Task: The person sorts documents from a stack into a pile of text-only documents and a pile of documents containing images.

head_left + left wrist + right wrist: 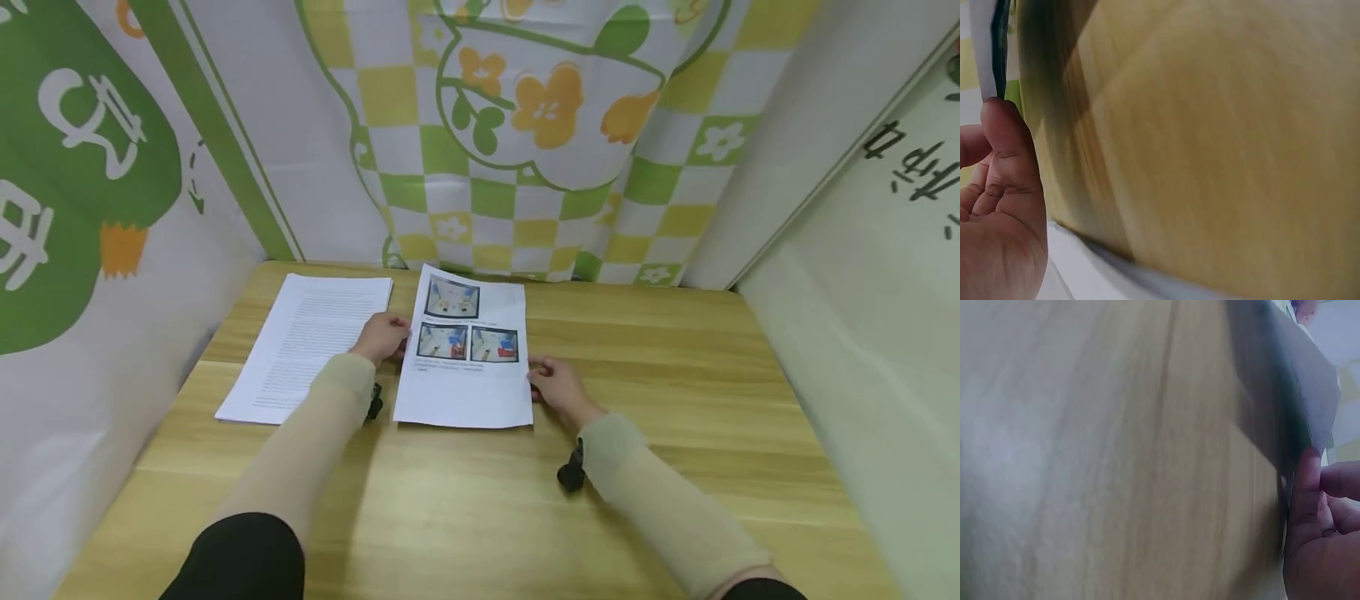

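A white sheet with three colour pictures [468,358] lies on the wooden table [480,500], held at both side edges. My left hand [384,336] pinches its left edge. In the left wrist view the thumb of that hand [997,206] meets the raised paper edge [985,50]. My right hand [557,385] grips the right edge. The right wrist view shows the right hand [1316,537], its thumb lying along the lifted sheet [1291,400], with curled fingers behind it.
A stack of printed text pages [307,346] lies just left of the picture sheet, under my left forearm. Patterned cloth walls [525,125] close in the table at the back and on both sides. Bare wood stretches on the right and in front.
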A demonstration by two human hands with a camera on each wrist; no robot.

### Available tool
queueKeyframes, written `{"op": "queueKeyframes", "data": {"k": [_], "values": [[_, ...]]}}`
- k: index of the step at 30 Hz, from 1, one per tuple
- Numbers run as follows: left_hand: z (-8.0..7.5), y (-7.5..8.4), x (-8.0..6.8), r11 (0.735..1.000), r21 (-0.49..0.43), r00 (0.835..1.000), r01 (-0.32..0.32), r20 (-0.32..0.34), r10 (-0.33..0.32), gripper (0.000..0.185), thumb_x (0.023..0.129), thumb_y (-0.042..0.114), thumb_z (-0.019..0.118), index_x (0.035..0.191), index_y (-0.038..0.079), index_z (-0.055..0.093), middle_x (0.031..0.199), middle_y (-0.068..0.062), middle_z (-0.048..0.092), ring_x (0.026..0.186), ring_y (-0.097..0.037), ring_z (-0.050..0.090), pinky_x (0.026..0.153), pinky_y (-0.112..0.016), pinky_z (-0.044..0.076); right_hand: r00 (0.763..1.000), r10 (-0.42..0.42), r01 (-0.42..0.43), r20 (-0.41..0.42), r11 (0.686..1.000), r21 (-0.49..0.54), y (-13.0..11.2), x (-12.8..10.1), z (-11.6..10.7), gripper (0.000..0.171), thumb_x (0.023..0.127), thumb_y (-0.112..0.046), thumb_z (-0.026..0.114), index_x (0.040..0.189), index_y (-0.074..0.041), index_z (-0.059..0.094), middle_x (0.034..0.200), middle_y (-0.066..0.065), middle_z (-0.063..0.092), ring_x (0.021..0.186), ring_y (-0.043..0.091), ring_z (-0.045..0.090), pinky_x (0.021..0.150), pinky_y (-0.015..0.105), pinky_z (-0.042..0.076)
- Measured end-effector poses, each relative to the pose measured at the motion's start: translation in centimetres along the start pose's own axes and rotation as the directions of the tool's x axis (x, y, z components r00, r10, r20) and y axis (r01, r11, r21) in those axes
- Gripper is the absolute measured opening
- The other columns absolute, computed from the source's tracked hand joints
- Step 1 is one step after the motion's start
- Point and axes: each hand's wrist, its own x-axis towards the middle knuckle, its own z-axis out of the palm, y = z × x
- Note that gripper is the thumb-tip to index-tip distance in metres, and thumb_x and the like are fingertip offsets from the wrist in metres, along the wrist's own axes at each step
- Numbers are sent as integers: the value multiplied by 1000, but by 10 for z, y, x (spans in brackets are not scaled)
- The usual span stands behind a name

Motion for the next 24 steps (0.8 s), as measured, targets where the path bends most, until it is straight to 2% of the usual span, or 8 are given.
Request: {"op": "queueKeyframes", "data": {"k": [4, 7, 11, 16, 24], "values": [[6, -6, 1, 1000, 5, 999, 15, 29, -15, 18, 102, 4, 53, 114, -7, 62, 91, -11, 60, 74, -15, 59, 61, -25, 57, 1000, 10, -10, -5, 1000, -26, 4, -1, 1, 38, 101, 5, 55, 138, 12, 56, 98, 12, 58, 74, 13, 56, 60, 20, 53], [8, -8, 2, 1000, 12, 1000, 9, 25, -10, 16, 102, 4, 53, 111, -6, 62, 88, -11, 59, 72, -15, 58, 60, -25, 56, 1000, 6, -7, -13, 998, -62, 2, -2, 0, 38, 101, 4, 56, 139, 10, 57, 100, 14, 58, 74, 14, 57, 61, 21, 54], [8, -8, 1, 1000, 28, 1000, 11, 3, -11, 15, 102, 3, 53, 109, -6, 62, 90, -13, 60, 70, -16, 58, 59, -25, 56, 1000, 2, -3, -3, 994, -108, -1, -1, 1, 39, 101, 1, 56, 139, 8, 58, 101, 15, 60, 73, 14, 58, 63, 22, 55], [10, -8, 1, 999, 37, 999, 36, 28, -37, 14, 102, 4, 54, 109, -6, 62, 93, -14, 61, 67, -16, 60, 60, -26, 56, 1000, 16, -16, -4, 990, -138, 1, -1, 1, 38, 100, 2, 57, 138, 9, 58, 99, 14, 61, 70, 13, 57, 60, 21, 54], [12, 1, 3, 998, 55, 999, 21, 31, -23, 13, 102, 3, 55, 108, -6, 62, 89, -13, 61, 64, -14, 59, 59, -24, 56, 1000, -2, 0, -15, 988, -153, 2, 0, -3, 39, 100, 1, 56, 138, 10, 57, 99, 15, 61, 72, 14, 58, 62, 22, 55]]}}
